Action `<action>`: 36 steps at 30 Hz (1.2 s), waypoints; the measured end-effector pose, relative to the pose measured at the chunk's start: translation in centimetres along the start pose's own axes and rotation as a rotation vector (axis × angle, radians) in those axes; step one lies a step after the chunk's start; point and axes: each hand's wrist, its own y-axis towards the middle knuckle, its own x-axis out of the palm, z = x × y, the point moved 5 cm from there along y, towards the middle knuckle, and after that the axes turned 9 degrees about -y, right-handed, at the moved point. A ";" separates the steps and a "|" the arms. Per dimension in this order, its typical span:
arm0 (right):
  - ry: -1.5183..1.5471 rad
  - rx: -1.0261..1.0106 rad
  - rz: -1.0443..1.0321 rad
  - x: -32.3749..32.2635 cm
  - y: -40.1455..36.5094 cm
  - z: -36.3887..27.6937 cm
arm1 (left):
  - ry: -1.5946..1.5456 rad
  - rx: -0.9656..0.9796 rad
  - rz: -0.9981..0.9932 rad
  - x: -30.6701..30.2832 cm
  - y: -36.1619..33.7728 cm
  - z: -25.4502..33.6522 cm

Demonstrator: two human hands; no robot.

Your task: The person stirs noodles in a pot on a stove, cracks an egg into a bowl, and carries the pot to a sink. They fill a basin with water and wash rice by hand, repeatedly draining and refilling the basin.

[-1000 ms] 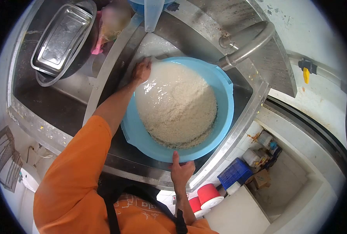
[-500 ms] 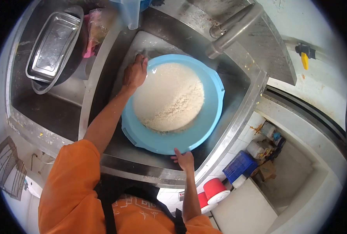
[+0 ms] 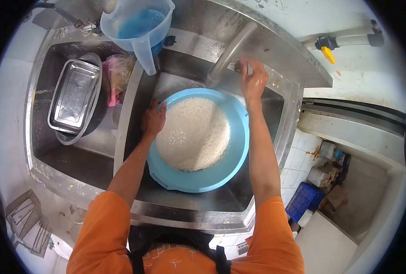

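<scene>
A light blue plastic basin (image 3: 198, 183) sits in the right-hand sink bowl. White grains that look like rice (image 3: 194, 132) lie in it under cloudy water. My left hand (image 3: 153, 119) is closed on the basin's left rim, thumb at the edge and the other fingers partly hidden outside. Beyond the basin's upper right side, my right hand (image 3: 254, 81) is raised with nothing in it. Its fingers are bent and apart, slightly blurred, just right of the metal faucet spout (image 3: 232, 52). The spout points down over the basin's far edge.
A translucent pitcher (image 3: 143, 43) with blue contents stands behind the sink divider. The left bowl holds stacked metal pans (image 3: 75, 93) and a pink-and-clear plastic bag (image 3: 119, 75). A yellow-handled valve (image 3: 327, 52) is on the right wall. A blue crate (image 3: 304, 201) stands low at right.
My right hand has left the basin's near rim and moved up beside the faucet. My left hand stays at the left rim. The view has shifted, and the rice is spread more evenly.
</scene>
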 end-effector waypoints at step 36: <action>0.305 0.834 -0.336 -14.5 -31.0 -8.6 | -0.430 0.469 0.454 -25.7 26.0 2.5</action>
